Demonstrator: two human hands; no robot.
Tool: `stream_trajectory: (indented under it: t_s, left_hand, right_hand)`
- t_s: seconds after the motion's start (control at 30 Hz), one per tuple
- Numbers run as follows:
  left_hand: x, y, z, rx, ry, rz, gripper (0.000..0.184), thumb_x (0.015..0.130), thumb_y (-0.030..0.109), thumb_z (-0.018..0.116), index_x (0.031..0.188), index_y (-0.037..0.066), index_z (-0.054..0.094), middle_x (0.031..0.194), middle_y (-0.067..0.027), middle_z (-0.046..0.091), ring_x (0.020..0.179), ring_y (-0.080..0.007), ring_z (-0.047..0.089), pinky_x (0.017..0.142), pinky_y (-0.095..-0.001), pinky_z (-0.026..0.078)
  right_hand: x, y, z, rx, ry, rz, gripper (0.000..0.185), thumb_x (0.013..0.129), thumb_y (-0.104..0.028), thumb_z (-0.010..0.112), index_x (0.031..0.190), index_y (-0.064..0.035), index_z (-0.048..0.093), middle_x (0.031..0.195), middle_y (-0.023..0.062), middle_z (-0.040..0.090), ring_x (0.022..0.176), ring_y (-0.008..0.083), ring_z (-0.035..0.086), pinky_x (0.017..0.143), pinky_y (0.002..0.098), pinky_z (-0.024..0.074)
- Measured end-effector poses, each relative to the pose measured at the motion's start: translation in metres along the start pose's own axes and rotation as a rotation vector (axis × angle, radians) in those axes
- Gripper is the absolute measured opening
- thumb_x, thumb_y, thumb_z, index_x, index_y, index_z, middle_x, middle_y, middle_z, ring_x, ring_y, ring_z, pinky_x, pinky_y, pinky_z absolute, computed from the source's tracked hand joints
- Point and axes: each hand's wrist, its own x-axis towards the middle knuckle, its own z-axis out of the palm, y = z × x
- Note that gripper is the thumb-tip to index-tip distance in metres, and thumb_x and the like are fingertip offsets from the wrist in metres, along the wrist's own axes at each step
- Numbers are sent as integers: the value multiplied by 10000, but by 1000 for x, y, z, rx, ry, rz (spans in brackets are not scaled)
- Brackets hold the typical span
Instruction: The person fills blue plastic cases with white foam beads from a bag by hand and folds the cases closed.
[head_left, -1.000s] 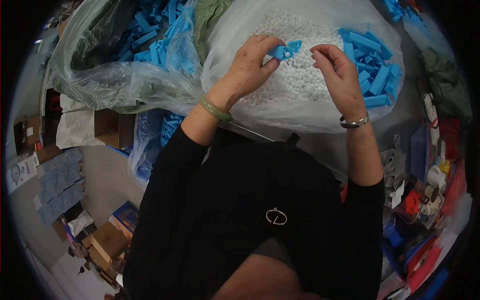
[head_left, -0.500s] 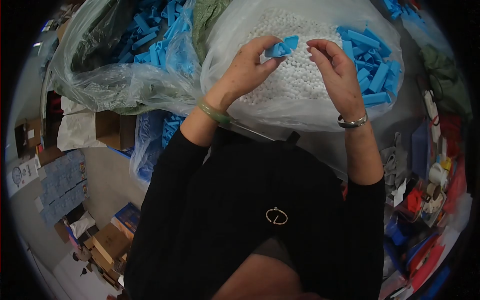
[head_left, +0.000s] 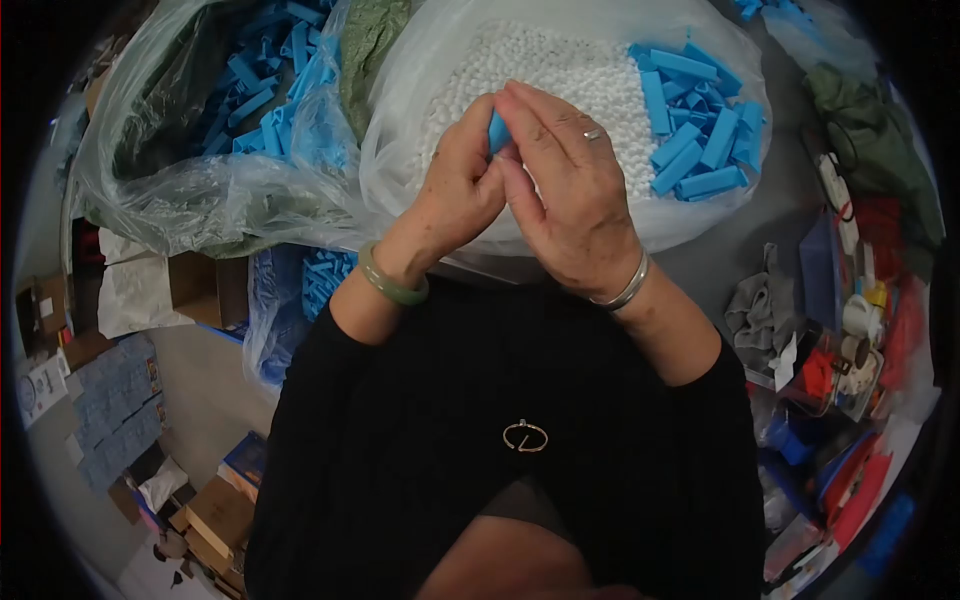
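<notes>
Both hands meet over a bag of small white balls (head_left: 600, 75). My left hand (head_left: 455, 185) grips a blue plastic piece (head_left: 498, 133), mostly hidden behind the fingers. From the other side, my right hand (head_left: 570, 190) closes over the same piece, fingers bent and thumb pressed near the left thumb. Whether a white ball is between the fingers cannot be seen. Right of the hands, a pile of blue plastic pieces (head_left: 715, 140) lies on the balls inside the clear plastic bag (head_left: 690, 220).
A second clear bag (head_left: 200, 200) at the upper left holds more blue pieces. Below it are an open cardboard box (head_left: 195, 285) and a blue-lined container (head_left: 275, 320). A grey cloth (head_left: 762, 305) and assorted items lie on the right.
My right hand has moved left and closed over the blue piece in my left hand. Earlier the hands were apart, and the piece showed an open flap. The view has shifted slightly.
</notes>
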Motion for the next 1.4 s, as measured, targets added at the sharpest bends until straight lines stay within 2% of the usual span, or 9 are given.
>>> stream_trajectory:
  t_s: [0.23,0.3,0.43,0.53,0.6,0.73,0.8,1.0,1.4]
  left_hand:
    - [-10,13,-8,94,95,44,241,864,24,569,1098,12,515,869,-158,611,743,-265,588,658,-337,478]
    - [-26,23,-25,156,88,10,241,869,33,590,1096,9,515,861,-149,608,737,-243,580,652,-334,473]
    - [-74,51,-92,150,70,-445,249,864,88,685,1061,11,554,832,-102,546,776,-151,505,695,-301,452]
    - [-125,65,-154,430,85,-585,288,854,101,705,1098,12,581,879,-111,565,827,-172,560,746,-301,466]
    - [-154,70,-182,1218,-74,-505,344,849,125,722,1144,8,590,944,-127,601,863,-214,618,768,-315,483]
    - [-151,78,-179,1155,123,-503,308,854,125,718,1116,2,611,979,-132,628,867,-243,651,772,-323,497]
    - [-142,75,-173,663,282,-533,259,861,99,705,1088,3,626,987,-117,633,850,-210,653,753,-308,503]
    - [-108,69,-156,621,234,-269,208,868,61,686,1059,-2,635,967,-90,635,856,-175,653,717,-271,502]
    - [-80,68,-141,584,217,-186,171,872,45,667,1037,7,644,989,-82,625,835,-173,644,726,-268,508]
  right_hand:
    - [0,-11,5,-21,11,-40,472,810,-7,637,1269,60,550,1282,210,561,1135,357,575,987,402,445]
    - [-1,-12,8,244,-46,-3,444,836,-28,624,1268,52,553,1275,203,564,1134,351,576,977,393,451]
    - [4,22,-1,115,-151,63,353,872,-70,623,1217,-2,588,1208,200,584,1045,336,607,894,373,492]
    - [20,100,-19,-297,-52,158,168,877,-192,638,949,-42,612,880,145,631,818,323,645,690,427,523]
    - [20,156,-25,-699,-74,73,267,883,-296,679,991,-59,619,868,139,671,746,339,657,631,417,533]
    - [15,200,-14,-824,-345,230,210,868,-276,626,840,-70,598,756,145,667,714,352,662,616,460,532]
    - [7,213,-5,-849,-379,168,134,848,-210,613,830,-78,604,790,160,680,740,357,670,627,458,537]
    - [24,160,-1,-810,-590,215,82,836,-144,571,878,-80,603,793,157,686,750,352,680,652,460,544]
    - [35,127,133,-463,-435,300,161,822,-67,526,964,-28,592,897,234,681,867,374,680,760,462,548]
